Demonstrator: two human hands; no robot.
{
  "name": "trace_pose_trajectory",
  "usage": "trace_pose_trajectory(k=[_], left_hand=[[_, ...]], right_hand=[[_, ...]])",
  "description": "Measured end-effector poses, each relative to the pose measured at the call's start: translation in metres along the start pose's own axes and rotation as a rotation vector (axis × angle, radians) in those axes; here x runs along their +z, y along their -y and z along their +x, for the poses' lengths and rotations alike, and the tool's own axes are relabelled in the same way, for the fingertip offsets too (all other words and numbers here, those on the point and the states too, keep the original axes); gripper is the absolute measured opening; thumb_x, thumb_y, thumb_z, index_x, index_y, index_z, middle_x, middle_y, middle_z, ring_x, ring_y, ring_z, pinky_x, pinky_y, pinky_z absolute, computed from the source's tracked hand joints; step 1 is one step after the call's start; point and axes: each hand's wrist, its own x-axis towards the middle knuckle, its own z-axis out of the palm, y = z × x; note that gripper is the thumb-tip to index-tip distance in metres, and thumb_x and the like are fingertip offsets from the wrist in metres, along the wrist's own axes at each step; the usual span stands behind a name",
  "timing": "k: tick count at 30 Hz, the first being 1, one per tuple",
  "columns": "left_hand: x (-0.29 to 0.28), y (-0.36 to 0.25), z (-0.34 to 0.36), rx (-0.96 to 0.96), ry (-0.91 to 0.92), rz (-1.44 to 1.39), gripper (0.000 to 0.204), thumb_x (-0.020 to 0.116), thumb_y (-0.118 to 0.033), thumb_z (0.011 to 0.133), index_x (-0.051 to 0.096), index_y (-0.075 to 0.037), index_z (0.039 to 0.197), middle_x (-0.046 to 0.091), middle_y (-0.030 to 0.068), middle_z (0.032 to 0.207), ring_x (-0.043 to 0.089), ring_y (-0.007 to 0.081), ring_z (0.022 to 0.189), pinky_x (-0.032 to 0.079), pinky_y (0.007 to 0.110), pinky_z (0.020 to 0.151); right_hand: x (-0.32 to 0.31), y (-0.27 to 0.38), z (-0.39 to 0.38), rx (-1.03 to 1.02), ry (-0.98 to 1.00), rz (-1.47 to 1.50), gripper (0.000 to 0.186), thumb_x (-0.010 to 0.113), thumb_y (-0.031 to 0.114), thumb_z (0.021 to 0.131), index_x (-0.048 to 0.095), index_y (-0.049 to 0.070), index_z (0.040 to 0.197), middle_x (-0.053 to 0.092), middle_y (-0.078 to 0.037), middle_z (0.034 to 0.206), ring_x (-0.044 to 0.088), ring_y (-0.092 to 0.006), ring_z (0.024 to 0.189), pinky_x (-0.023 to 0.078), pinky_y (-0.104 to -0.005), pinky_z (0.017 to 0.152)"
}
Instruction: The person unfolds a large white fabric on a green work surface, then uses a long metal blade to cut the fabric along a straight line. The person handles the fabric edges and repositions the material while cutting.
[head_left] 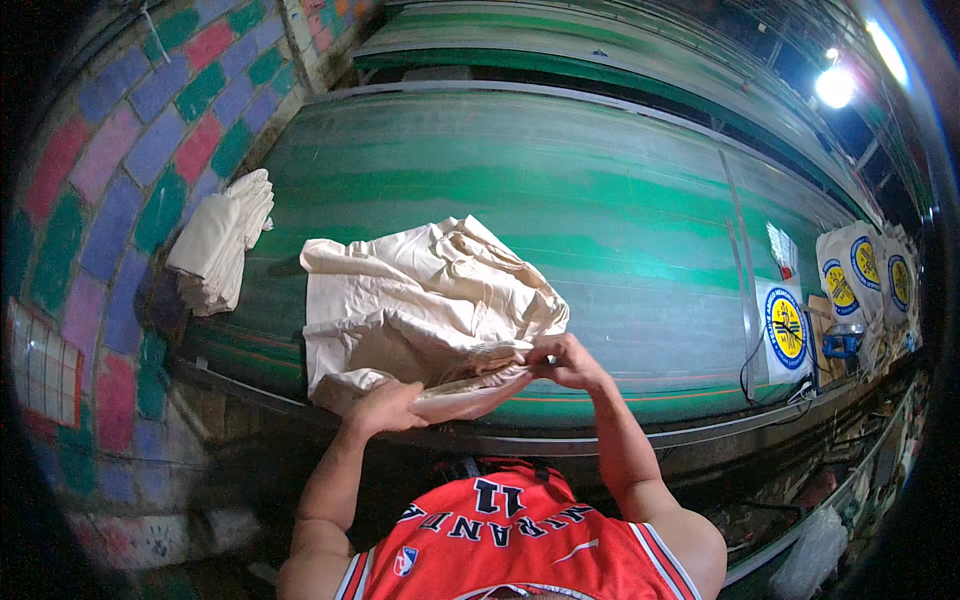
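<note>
A crumpled cream canvas cloth [400,285], bag-like in shape, lies on the green table in front of me. My left hand [388,407] is closed on its near edge at the left. Farther right, my right hand [568,361] pinches the same edge, fingers bent around the fabric. Between the two hands the near edge is lifted and folds open into a shadowed hollow. The rest of the cloth spreads in wrinkles away from me. Some of my left fingertips are hidden by the hand and fabric.
A folded stack of cream cloth [215,240] sits at the table's left end, beside a painted block wall [130,200]. The long green table [640,250] stretches right, where cloths with a round blue-and-yellow emblem [785,328] and a blue tool [842,342] are. A metal rail [640,440] edges the near side.
</note>
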Motion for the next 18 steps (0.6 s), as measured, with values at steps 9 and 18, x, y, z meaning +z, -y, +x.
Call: trace_pose_trajectory(k=[9, 18], left_hand=[[0.02, -0.024, 0.012, 0.316, -0.076, -0.331, 0.05, 0.08, -0.028, 0.078, 0.056, 0.001, 0.111, 0.066, 0.0206, 0.097, 0.065, 0.0382, 0.093, 0.051, 0.041, 0.078], [0.042, -0.059, 0.018, 0.475, -0.432, -0.393, 0.049, 0.08, -0.031, 0.08, 0.058, -0.001, 0.112, 0.066, 0.0167, 0.1, 0.067, 0.0269, 0.092, 0.051, 0.035, 0.081]], right_hand=[[0.031, -0.001, -0.013, 0.328, -0.386, -0.431, 0.043, 0.072, 0.042, 0.087, 0.065, 0.0, 0.093, 0.068, -0.017, 0.084, 0.065, -0.0287, 0.084, 0.051, -0.0403, 0.073], [0.105, 0.025, -0.02, 0.501, -0.194, 0.435, 0.046, 0.069, 0.026, 0.092, 0.051, 0.002, 0.127, 0.065, -0.009, 0.088, 0.06, -0.0139, 0.074, 0.049, -0.0293, 0.063]])
